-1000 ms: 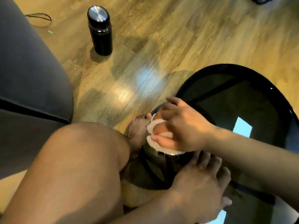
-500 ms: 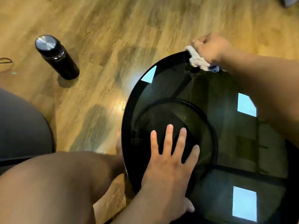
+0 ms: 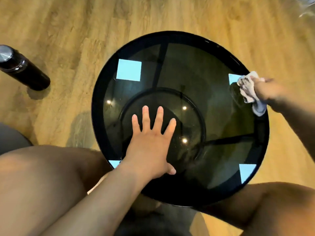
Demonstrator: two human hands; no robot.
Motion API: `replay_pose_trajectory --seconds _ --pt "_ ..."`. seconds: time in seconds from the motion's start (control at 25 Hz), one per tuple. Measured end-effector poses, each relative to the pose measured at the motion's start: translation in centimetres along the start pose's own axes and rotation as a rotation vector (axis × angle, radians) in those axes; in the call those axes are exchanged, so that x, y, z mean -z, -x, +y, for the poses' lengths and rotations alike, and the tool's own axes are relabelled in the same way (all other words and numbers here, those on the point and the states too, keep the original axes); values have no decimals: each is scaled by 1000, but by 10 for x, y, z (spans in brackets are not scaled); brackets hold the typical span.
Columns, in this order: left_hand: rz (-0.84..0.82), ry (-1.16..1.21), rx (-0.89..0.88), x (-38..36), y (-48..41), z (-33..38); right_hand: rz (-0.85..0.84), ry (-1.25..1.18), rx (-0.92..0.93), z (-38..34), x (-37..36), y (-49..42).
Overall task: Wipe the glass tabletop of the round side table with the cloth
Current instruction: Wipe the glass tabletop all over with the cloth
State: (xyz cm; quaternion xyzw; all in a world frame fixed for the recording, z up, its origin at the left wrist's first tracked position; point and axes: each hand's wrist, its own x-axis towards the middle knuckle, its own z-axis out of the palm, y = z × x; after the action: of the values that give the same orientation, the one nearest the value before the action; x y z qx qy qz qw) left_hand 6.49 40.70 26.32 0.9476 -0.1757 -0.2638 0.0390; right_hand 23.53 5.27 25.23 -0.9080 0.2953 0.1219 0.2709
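Note:
The round side table's dark glass top [image 3: 196, 68] fills the middle of the head view, its black frame showing through the glass. My left hand [image 3: 151, 142] lies flat on the glass near the front, fingers spread, holding nothing. At the table's right rim, my right hand [image 3: 267, 91] is closed around a crumpled white cloth [image 3: 247, 89], pressing it against the glass edge. Part of the cloth hangs over the rim.
A black flask with a steel lid [image 3: 22, 68] stands on the wooden floor [image 3: 68, 23] to the left. My bare knees [image 3: 42, 176] flank the table at the front. A grey sofa edge [image 3: 10, 138] shows at far left.
My right hand has swept the cloth along the rim, from the near-left edge past the far side to the right edge. My left hand has spread flat on the glass. The camera has centred over the table.

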Motion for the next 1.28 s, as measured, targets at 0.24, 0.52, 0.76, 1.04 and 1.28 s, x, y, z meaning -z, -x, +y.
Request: replay_pose_trajectory --seconds 0.24,0.52,0.76,1.04,1.28 --pt "68 69 -13 -1 7 3 -30 -218 -131 67 -20 141" --pt "394 185 68 -37 39 5 -113 -437 -270 87 -57 290" --pt "540 471 367 -48 71 -18 6 -786 -374 95 -63 253" --pt "646 1101 526 -31 79 -28 -83 -1055 -628 32 -145 358" --pt "521 1839 721 -21 81 -86 -480 -1175 -629 -83 -200 404"
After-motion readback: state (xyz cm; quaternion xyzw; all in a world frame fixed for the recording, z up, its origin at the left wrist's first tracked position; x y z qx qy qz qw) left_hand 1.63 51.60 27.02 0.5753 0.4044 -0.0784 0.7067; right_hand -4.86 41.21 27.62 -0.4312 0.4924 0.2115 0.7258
